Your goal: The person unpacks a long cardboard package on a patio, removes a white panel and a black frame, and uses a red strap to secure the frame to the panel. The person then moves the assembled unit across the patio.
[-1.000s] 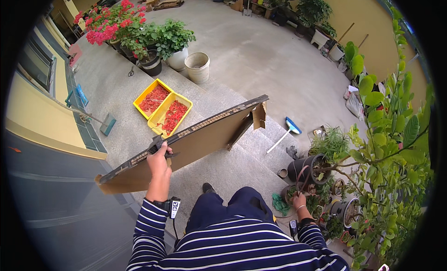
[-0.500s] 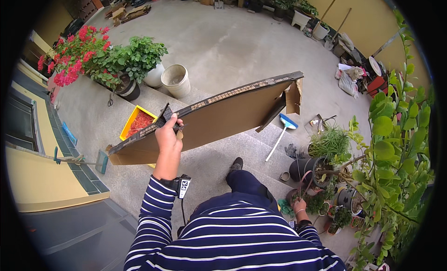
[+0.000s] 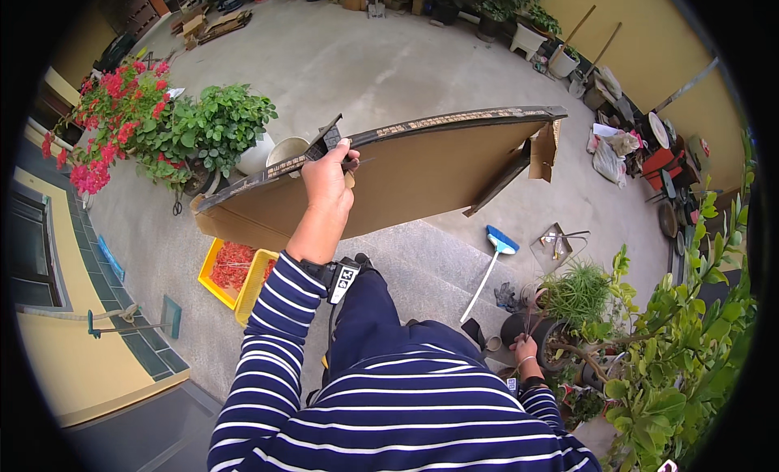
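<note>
Left hand [image 3: 329,173] grip is clamped on the upper edge of the cardboard sheet [image 3: 422,176] at centre frame; right hand [image 3: 526,352] at lower right touches a potted plant's stems [image 3: 531,314], grip unclear.

brown cardboard sheet [image 3: 422,180], yellow crates [image 3: 217,275]

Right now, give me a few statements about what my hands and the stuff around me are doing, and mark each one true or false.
1. The left hand grips the top edge of a big cardboard sheet. True.
2. The right hand is also on the cardboard. False: it is down low at a dark plant pot.
3. A blue-headed broom lies on the concrete steps. True.
4. The yellow crates are empty. False: they hold red stuff.
5. The red flowers are on the person's right. False: they are on the left.
</note>
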{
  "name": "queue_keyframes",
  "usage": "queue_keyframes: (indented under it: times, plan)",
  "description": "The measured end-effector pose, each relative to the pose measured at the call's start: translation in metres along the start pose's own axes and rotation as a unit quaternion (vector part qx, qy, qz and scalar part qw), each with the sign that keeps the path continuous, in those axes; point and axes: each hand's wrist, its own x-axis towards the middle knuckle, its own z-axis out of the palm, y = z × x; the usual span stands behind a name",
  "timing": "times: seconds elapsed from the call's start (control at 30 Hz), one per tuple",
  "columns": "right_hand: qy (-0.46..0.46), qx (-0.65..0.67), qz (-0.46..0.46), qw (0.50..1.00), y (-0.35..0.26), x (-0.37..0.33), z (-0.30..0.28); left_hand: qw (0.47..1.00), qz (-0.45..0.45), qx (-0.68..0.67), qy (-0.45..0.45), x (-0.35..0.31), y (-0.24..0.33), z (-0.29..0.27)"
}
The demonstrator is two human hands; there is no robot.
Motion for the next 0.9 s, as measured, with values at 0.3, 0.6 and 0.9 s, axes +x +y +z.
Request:
queue_keyframes:
  times: [0.3, 0.6, 0.9]
  plan:
    - [0.051, 0.022, 0.172, 0.984, -0.046, 0.112, 0.168, 0.993, -0.058, -0.008, -0.107, 0.215, -0.067, 0.064]
    - [-0.012, 0.035, 0.092, 0.995, -0.098, 0.206, 0.245, 0.984, -0.082, 0.027, -0.153, 0.381, -0.128, 0.166]
    - [0.071, 0.025, -0.016, 0.997, -0.155, 0.474, 0.379, 0.989, -0.057, 0.058, -0.122, 0.637, -0.196, 0.196]
